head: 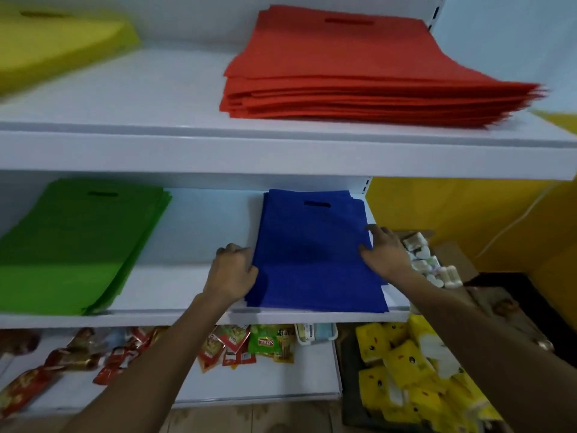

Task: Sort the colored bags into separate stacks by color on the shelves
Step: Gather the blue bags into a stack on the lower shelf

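Note:
A stack of blue bags (315, 245) lies on the right part of the middle shelf (187, 289). My left hand (232, 271) grips the stack's left edge, fingers curled against it. At the right edge my right hand (385, 251) presses with spread fingers, thumb on top of the bags. A stack of green bags (75, 242) sits at the left of the same shelf. On the upper shelf (156, 98) a thick stack of red bags (359, 70) lies at the right and yellow bags (53, 42) at the far left.
Snack packets (243, 345) and red wrappers (62, 364) lie on the bottom shelf. Yellow tissue packs (406, 370) and a box of small white items (434, 260) stand right of the shelving, before a yellow wall (468, 220).

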Motion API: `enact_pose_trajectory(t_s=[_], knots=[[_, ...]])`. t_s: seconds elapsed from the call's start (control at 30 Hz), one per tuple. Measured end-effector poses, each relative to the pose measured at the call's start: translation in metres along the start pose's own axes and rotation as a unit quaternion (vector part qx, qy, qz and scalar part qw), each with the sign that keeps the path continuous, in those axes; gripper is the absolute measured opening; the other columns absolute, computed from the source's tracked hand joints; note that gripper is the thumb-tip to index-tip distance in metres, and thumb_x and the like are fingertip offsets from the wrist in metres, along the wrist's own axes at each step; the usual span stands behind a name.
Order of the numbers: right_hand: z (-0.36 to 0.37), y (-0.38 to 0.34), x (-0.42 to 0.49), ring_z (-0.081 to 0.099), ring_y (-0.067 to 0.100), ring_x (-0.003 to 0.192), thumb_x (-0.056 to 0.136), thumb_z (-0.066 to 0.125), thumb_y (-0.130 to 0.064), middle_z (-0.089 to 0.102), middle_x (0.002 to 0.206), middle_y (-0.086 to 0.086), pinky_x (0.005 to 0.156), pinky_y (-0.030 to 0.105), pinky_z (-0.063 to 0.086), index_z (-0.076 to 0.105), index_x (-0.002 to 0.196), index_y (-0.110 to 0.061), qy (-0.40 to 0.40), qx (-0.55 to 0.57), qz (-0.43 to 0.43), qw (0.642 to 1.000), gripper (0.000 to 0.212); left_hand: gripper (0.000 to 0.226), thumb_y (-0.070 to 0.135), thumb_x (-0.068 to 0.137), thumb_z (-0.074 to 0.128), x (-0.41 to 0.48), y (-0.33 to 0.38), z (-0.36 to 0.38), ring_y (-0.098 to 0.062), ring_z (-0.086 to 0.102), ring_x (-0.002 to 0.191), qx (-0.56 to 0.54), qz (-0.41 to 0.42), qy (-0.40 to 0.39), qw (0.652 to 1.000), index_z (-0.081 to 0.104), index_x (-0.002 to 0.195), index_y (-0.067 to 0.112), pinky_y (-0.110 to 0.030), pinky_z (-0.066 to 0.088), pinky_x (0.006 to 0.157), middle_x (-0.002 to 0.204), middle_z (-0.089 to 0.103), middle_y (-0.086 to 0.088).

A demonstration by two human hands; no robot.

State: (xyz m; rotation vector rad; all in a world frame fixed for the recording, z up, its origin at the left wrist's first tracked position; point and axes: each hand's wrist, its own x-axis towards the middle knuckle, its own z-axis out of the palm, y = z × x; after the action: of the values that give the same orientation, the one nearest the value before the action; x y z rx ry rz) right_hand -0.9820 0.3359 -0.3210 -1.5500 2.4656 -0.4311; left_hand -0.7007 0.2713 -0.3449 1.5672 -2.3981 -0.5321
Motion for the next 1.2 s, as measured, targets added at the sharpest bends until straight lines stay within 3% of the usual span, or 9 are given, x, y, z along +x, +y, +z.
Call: enact_pose_trajectory(t_s=[0.1,0.27,0.47,0.6,0.73,0.97,1.2], knots=[[-0.028,-0.028,-0.027,0.052,0.036,0.107,0.09,0.051,-0.022,0.05,0.124,0.018,0.076,0.039,0.048,0.04,0.133,-0.005,0.006,0.004,-0.05,0.999,0.048,0.04,0.018,0.088,0.053,-0.039,0.001,-0.036,-0.03,0.045,0.116,-0.01,-0.003,0.028,1.0,0.053,0.127,0.01,-0.033,0.034,0.099,0.128,0.051,-0.016],[-0.073,-0.111,-0.072,0.057,0.03,0.099,0.092,0.049,-0.024,0.057,0.12,0.012,0.073,0.036,0.049,0.039,0.135,-0.009,0.0,0.039,-0.13,0.991,0.047,0.041,0.015,0.087,0.055,-0.116,-0.014,-0.118,-0.031,0.041,0.12,-0.026,-0.044,0.086,0.995,0.053,0.127,0.009,-0.035,0.031,0.102,0.128,0.049,-0.017],[-0.1,-0.236,-0.119,0.059,0.022,0.079,0.089,0.048,-0.018,0.064,0.08,0.006,0.067,0.031,0.048,0.055,0.119,-0.008,-0.006,0.072,-0.248,0.966,0.033,0.038,0.013,0.087,0.057,-0.188,-0.053,-0.221,-0.028,0.044,0.118,-0.023,-0.09,0.186,0.978,0.056,0.125,0.011,-0.033,0.033,0.098,0.125,0.052,-0.013],[-0.083,-0.327,-0.153,0.059,0.023,0.096,0.09,0.049,-0.024,0.067,0.097,0.005,0.079,0.032,0.045,0.056,0.121,-0.013,-0.032,0.064,-0.339,0.938,0.034,0.035,0.014,0.087,0.057,-0.229,-0.098,-0.272,-0.026,0.051,0.111,-0.017,-0.098,0.215,0.972,0.059,0.122,0.016,-0.033,0.039,0.091,0.118,0.056,-0.009],[-0.066,-0.437,-0.18,0.06,0.027,0.098,0.09,0.049,-0.025,0.068,0.101,0.007,0.077,0.034,0.046,0.056,0.12,-0.014,-0.035,0.076,-0.417,0.905,0.033,0.033,0.014,0.088,0.055,-0.267,-0.161,-0.322,-0.025,0.049,0.111,0.01,-0.121,0.253,0.96,0.059,0.121,0.016,-0.033,0.039,0.09,0.118,0.057,-0.008],[-0.045,-0.611,-0.208,0.059,0.022,0.1,0.088,0.051,-0.024,0.068,0.103,0.0,0.078,0.029,0.043,0.058,0.117,-0.016,-0.005,0.144,-0.446,0.883,0.031,0.033,0.016,0.088,0.054,-0.318,-0.281,-0.412,-0.021,0.049,0.109,0.05,-0.156,0.306,0.938,0.058,0.12,0.02,-0.029,0.038,0.089,0.115,0.056,-0.005],[-0.031,-0.719,-0.202,0.056,0.02,0.098,0.089,0.048,-0.025,0.068,0.098,-0.001,0.079,0.031,0.043,0.056,0.12,-0.016,-0.002,0.154,-0.456,0.877,0.032,0.033,0.017,0.089,0.053,-0.315,-0.373,-0.473,-0.017,0.046,0.112,0.06,-0.165,0.324,0.93,0.056,0.122,0.021,-0.03,0.038,0.093,0.12,0.053,-0.003]])
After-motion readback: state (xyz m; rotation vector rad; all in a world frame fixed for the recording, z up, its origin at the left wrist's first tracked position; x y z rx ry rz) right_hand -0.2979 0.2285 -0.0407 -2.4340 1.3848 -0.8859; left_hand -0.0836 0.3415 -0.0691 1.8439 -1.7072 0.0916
